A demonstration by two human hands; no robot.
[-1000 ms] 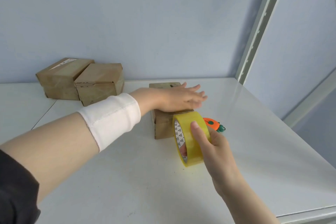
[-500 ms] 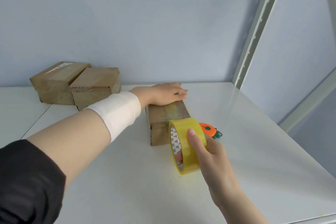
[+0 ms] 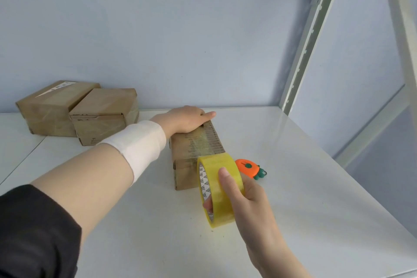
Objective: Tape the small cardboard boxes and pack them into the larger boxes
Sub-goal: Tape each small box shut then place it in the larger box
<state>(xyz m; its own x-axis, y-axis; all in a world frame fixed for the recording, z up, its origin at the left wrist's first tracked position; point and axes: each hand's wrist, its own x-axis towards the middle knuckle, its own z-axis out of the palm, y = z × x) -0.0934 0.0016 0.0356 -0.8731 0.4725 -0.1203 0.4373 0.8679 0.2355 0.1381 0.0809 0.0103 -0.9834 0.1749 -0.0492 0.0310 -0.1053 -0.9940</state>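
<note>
Small cardboard box (image 3: pixel 191 156), lying on the tabletop (image 3: pixel 158 221) beneath our flat, pressing left hand (image 3: pixel 185 119) and just ahead of our right hand (image 3: pixel 248 196), which grips the tape roll (image 3: pixel 220 189); we judge that a slanted pull could wrinkle the strip or drag the box askew.

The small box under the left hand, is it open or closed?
Closed: the small box lies flat-topped under the left hand, with clear tape running along its top to the tape roll.

A taped brown box (image 3: pixel 191 149) is lying flat. A yellow tape roll (image 3: pixel 216 206) is standing on edge at its near end.
</note>
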